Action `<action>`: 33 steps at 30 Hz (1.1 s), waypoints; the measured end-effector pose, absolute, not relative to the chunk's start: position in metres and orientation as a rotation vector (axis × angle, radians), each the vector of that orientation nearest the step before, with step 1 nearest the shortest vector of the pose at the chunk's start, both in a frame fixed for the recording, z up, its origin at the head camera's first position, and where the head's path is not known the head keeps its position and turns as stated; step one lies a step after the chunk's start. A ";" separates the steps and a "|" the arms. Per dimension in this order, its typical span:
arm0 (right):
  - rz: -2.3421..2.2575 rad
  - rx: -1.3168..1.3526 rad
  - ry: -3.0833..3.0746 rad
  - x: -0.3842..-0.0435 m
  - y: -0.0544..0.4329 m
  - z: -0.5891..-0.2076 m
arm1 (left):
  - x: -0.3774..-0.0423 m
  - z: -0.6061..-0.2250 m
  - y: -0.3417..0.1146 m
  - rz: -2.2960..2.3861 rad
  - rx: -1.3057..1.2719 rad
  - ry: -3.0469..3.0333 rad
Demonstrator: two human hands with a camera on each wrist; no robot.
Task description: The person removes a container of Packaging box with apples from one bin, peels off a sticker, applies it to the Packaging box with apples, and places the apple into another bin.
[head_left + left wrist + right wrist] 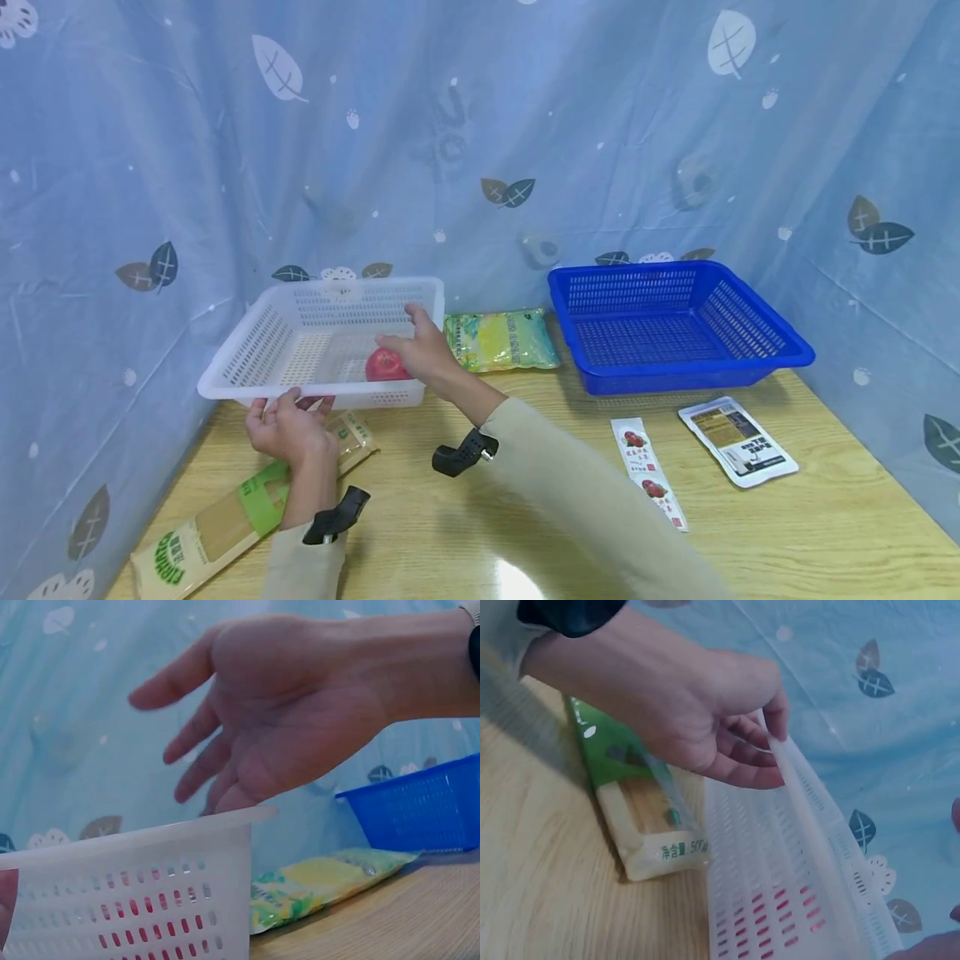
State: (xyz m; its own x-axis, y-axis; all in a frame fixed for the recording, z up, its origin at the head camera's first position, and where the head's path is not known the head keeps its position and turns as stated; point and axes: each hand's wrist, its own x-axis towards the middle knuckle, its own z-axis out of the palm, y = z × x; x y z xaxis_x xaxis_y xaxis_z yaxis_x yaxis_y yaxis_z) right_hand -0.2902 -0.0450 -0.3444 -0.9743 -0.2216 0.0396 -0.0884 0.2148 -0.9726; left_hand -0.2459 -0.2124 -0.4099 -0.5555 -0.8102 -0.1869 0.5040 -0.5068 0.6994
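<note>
My left hand (294, 429) grips the near rim of a white plastic basket (255, 390); the right wrist view shows its thumb over the rim and its fingers beneath. Above the basket's right end is my right hand (429, 352), its fingers apart and holding nothing in the left wrist view (285, 697). Inside the basket, close to that hand, lies a red apple-like fruit (385, 365). A clear plastic piece (341, 358) lies beside the fruit; its shape is hard to tell. Through the basket's slots, red shows in both wrist views.
A long noodle-like packet (217, 533) lies partly under my left arm. Behind, a yellow-green bag (498, 340) stands between the white basket and a blue basket (690, 367). At right lie a printed strip (648, 475) and a white-edged pouch (738, 440). A patterned curtain (480, 125) encloses the table.
</note>
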 end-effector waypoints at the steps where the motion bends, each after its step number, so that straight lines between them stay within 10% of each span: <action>1: -1.864 -0.278 2.383 -0.291 -0.048 -0.345 | -0.246 -0.410 -0.213 -2.102 0.646 -0.755; 33: -0.876 -0.265 2.799 -0.318 -0.082 -0.351 | -0.247 -0.410 -0.210 -2.107 0.631 -0.704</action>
State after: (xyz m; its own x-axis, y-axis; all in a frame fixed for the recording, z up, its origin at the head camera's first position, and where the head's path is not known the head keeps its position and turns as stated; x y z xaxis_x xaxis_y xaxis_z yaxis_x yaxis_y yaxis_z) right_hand -0.3184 -0.0822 -0.3506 -0.9647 -0.2274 -0.1330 -0.1109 0.8086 -0.5779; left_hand -0.2473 -0.2100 -0.4099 -0.5488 -0.8137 -0.1915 0.5351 -0.5179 0.6674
